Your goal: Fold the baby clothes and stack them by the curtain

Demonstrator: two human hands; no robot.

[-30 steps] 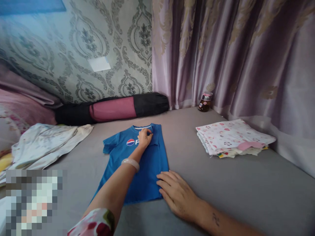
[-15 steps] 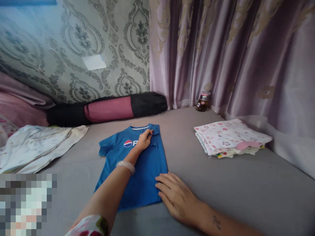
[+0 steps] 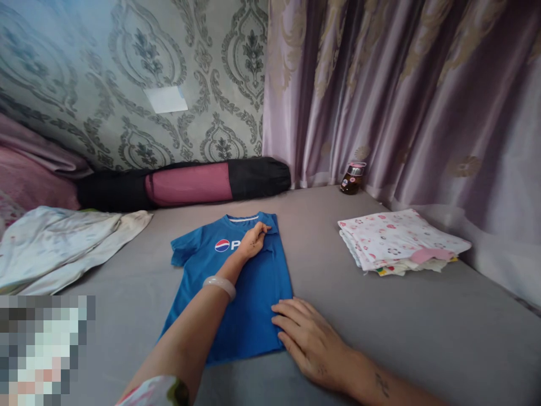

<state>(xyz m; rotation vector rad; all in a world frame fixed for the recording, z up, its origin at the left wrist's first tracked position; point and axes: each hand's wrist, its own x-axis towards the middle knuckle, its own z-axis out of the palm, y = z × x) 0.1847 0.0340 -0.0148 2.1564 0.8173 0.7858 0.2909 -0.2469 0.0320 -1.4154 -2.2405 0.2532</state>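
In the head view, a blue T-shirt [image 3: 252,301] lies front up on the grey bed [image 3: 316,254] at 7 o'clock from the centre, the left hand [image 3: 255,241] on it toward 1 o'clock with fingers bunched over the folded sleeve, though whether they pinch cloth I cannot tell. The right hand [image 3: 310,339] rests wide and flat, fingertips on the shirt's edge toward 4 o'clock. From the shirt, a bottle [image 3: 351,184] stands toward 2 o'clock and a rolled bag [image 3: 186,185] lies toward 11.
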